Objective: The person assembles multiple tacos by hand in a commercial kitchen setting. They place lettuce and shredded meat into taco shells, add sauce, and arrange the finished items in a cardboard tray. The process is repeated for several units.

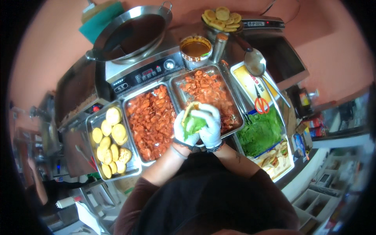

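Note:
Both my hands, in white gloves, come together over the near edge of the right meat tray. A split round flatbread [191, 107] with green lettuce leaves [196, 124] is between them. My left hand [181, 128] is closed round the bread's left side. My right hand [211, 124] curls over from the right, its fingers lying on the lettuce at the bread's opening. Beneath and beside the hands are chopped reddish-brown meat pieces [150, 121] in the left tray and more meat pieces [203, 87] in the right one. The gloves hide part of the bread.
Pale flatbreads [105, 150] fill a tray at left. Loose lettuce [258, 133] lies at right, beside red-handled scissors [261, 105] and a ladle [255, 62]. Behind stand a wide pan [105, 33] on a cooker, a sauce tub [196, 59] and a shaker [220, 49]. Another person's arm [37, 182] shows far left.

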Demonstrator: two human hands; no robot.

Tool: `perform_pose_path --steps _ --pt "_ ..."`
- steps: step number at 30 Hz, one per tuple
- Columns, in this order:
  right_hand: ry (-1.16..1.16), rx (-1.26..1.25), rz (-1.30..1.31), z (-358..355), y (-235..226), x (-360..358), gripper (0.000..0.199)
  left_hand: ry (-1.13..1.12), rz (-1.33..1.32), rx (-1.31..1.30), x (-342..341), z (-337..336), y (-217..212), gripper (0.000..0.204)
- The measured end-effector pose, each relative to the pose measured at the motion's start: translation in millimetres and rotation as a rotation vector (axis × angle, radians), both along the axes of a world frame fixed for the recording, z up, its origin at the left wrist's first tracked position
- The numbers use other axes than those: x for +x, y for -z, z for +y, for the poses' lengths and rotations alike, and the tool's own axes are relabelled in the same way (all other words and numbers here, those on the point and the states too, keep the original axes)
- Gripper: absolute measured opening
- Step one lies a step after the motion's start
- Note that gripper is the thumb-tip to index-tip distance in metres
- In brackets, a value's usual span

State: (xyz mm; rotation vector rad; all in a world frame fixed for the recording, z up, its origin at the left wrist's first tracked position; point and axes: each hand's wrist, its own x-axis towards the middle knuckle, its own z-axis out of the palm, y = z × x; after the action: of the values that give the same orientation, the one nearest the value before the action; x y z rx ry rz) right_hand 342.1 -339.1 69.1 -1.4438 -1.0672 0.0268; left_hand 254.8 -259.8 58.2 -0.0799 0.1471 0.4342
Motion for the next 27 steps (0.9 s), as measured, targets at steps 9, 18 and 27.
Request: perform_pose_path --steps 9,18,27 --pt "-0.189 -0.481 -0.541 -27 -31 9 0.044 0.032 -0.094 0.003 -6 7 16 0.046" --pt "-0.128 -0.48 -0.296 -28 -60 -3 0.047 0.029 0.045 0.08 -6 8 15 0.047" --pt "-0.076 -0.389 0.162 -14 -14 -1 0.02 -0.106 0.165 0.025 -1 -5 22 0.035"
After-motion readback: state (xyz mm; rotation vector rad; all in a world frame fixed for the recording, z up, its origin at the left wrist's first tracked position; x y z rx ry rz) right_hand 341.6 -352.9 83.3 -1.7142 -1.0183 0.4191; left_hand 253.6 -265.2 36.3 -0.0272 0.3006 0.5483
